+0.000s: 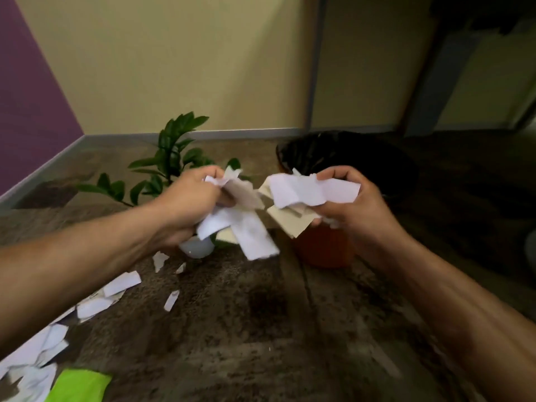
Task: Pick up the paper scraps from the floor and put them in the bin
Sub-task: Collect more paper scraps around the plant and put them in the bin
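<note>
My left hand (pixel 191 201) grips a bunch of white paper scraps (pixel 246 227) that hang down from its fingers. My right hand (pixel 351 204) grips a second bunch of white scraps (pixel 301 190). Both hands are raised side by side just in front of the bin (pixel 322 248), an orange bin lined with a black bag (pixel 348 152). The right hand's scraps hover at the bin's near rim. Several more white scraps (pixel 121 282) lie on the brown carpet at the lower left.
A green potted plant (pixel 171 158) in a white pot (pixel 197 246) stands just left of the bin, behind my left hand. A bright green cloth (pixel 78 385) lies at the bottom left. Yellow and purple walls close the corner behind.
</note>
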`<state>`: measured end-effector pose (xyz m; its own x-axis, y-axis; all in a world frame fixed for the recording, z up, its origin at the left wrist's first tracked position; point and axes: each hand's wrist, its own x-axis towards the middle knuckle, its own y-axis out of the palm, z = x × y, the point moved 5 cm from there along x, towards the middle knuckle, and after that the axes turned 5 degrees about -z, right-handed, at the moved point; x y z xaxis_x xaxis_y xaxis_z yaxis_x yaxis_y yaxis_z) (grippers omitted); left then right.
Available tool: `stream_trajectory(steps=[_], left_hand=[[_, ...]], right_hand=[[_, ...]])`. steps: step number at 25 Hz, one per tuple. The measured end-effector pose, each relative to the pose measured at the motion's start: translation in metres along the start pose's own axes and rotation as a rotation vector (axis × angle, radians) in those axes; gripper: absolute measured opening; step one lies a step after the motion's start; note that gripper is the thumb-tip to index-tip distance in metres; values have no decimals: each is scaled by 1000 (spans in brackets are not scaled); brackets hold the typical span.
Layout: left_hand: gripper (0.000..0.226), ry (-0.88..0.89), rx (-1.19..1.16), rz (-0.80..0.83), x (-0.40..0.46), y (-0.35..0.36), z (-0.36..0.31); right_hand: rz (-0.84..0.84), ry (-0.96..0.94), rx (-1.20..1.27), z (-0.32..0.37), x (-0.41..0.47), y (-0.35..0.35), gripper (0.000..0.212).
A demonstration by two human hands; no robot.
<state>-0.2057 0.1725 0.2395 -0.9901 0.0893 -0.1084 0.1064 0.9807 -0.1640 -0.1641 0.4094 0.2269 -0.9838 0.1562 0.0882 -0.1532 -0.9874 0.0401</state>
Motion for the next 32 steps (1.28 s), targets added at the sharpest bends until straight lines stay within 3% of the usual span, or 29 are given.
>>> stream_trajectory(steps=[5,11,14,16,18,21,27,32], left_hand=[[25,48,-34,-41,58,60,-61],[37,41,70,-279,114,112,-83],[58,-24,-1,-149,116,140,-78],[60,-25,4,-70,110,146,-78],[41,7,7,22,99,142,-79],[5,82,-23,55,82,114,-74],[19,132,173,-23,12,5,-19],[24,104,360,-191,-82,-115,55]], right_hand=[[-220,5,93,35,41,-61,40],[-383,157,-25,33,90,-89,43],[-284,207,-98,29,106,-87,38],[-262,227,-164,31,111,-87,55],[-315,154,-248,33,110,-85,72],[-362,-52,-358,39,100,-54,57],[38,-295,-358,15,56,80,37],[412,-255,-406,-44,0,202,37]])
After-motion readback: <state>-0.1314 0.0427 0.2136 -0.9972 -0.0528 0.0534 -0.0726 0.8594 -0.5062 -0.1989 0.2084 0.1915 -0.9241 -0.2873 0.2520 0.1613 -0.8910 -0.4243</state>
